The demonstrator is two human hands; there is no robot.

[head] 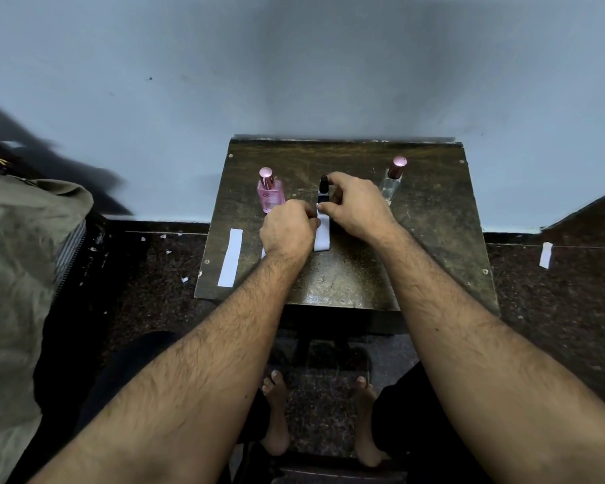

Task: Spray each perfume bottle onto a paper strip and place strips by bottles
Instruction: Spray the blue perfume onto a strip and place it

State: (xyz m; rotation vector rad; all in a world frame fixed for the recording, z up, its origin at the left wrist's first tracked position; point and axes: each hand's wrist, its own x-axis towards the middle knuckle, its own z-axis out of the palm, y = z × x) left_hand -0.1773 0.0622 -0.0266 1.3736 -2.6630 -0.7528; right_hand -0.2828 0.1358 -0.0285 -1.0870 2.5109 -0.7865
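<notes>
Three perfume bottles stand in a row on a small dark table: a pink bottle on the left, a small dark bottle in the middle, a clear bottle with a pink cap on the right. My right hand grips the dark bottle, fingers curled round it. My left hand pinches the top of a white paper strip held just below that bottle. Another white strip lies flat near the table's left edge. A third strip shows only as a sliver under my left wrist.
The table stands against a pale blue wall. A bed or cushion with beige cloth is at the left. Paper scraps lie on the dark speckled floor; one strip lies at the right. My bare feet are under the table.
</notes>
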